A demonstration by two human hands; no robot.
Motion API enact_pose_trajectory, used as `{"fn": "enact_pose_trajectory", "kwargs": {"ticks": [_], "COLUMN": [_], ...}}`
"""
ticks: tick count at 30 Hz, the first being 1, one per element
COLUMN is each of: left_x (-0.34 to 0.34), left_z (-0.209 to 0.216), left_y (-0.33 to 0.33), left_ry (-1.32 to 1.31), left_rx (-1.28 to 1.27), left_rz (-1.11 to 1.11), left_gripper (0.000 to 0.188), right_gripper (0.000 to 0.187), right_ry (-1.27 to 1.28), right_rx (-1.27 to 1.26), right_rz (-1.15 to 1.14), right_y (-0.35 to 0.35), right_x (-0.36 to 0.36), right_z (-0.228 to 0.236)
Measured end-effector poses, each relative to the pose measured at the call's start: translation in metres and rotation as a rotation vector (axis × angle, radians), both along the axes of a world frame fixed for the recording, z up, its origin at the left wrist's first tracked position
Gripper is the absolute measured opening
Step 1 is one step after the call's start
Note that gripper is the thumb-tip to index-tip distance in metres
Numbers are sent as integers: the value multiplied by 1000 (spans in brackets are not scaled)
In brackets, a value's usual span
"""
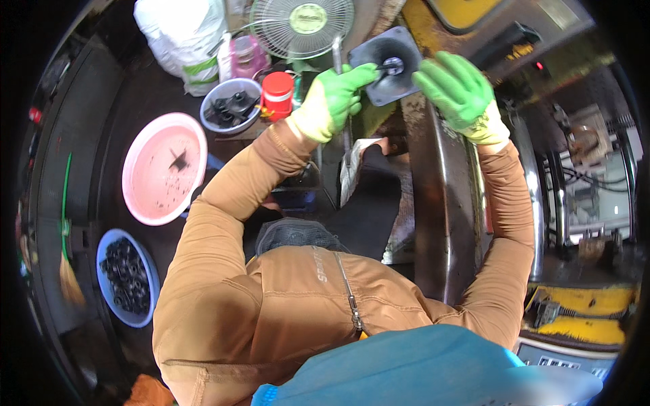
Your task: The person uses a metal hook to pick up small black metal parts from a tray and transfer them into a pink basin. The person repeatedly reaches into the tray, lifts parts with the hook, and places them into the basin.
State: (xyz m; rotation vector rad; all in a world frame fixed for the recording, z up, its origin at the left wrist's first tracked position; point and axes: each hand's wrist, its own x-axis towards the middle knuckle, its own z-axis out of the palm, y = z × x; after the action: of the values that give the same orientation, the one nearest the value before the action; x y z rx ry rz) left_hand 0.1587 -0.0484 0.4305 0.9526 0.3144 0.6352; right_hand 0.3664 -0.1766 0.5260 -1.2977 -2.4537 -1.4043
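Fingers (pixel 366 73) of the left hand (pixel 332 101) partly hide a dark square dish (pixel 391 84).

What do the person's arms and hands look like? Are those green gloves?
Yes! The left hand and right hand wear gloves, bright green on the fingers and pale yellow-green toward the wrists, with dark specks near the right wrist. The left sleeve and right sleeve are long, wrinkly and tan-brown.
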Motion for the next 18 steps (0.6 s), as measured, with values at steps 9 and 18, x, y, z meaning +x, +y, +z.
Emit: {"fn": "enact_pose_trajectory", "kwargs": {"ticks": [9,18], "left_x": [-265,-472], "left_z": [-224,-384], "left_y": [106,162], "left_ry": [521,2051], "left_rx": [248,705], "left_rz": [885,324], "left_gripper": [19,24], "right_gripper": [76,16], "right_ry": [1168,1913], "right_rx": [583,377], "right_rz": [-533,138], "right_y": [64,96], "right_x": [150,196], "right_z": [9,-43]}}
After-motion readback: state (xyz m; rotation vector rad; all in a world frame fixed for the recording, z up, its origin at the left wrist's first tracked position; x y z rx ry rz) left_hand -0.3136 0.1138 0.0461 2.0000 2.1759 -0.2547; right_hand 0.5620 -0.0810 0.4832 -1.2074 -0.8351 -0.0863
